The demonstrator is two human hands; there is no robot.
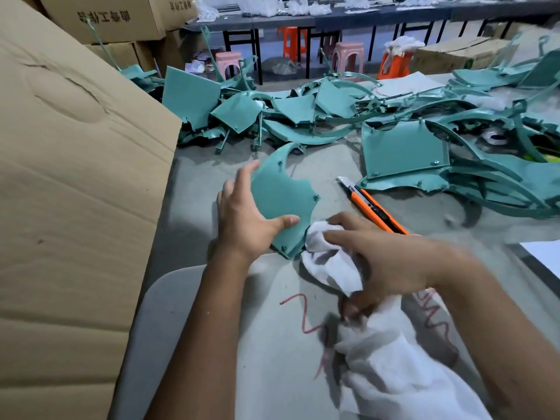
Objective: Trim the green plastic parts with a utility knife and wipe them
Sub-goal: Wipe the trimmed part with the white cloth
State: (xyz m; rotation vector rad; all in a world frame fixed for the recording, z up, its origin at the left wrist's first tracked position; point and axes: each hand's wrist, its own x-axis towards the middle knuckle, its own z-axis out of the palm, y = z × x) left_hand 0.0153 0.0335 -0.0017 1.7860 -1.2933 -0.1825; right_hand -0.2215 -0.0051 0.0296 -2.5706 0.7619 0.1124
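While the white cloth point(330, 262) trails down toward the person's lap, the right hand point(385, 256) bunches its upper end, fingers curled round the wad and pressing it against the lower right edge of the green plastic part point(281, 201). Likely reason: a tight wad gives a firm wiping face, so this looks like the wipe step, not trimming. Right hand is motion-blurred, so exact fingertip contact is hard to tell.

Left hand point(245, 216) steadies the part: thumb lies across its near face, the other fingers spread up along its left edge and partly behind. Part is tilted up off the grey table point(194, 183), lower tip near the surface, probably to expose the face to the cloth.

Just beyond the right fingers lies the orange utility knife point(372, 207), flat on the table, blade end pointing away, not held; set down within reach, I judge, for the next trim.

Farther past both hands sits the heap of green parts point(403, 147), seemingly the waiting pile. Left of the left fingers stands a large cardboard box point(75, 177). Stools point(348, 56) and benches far back.
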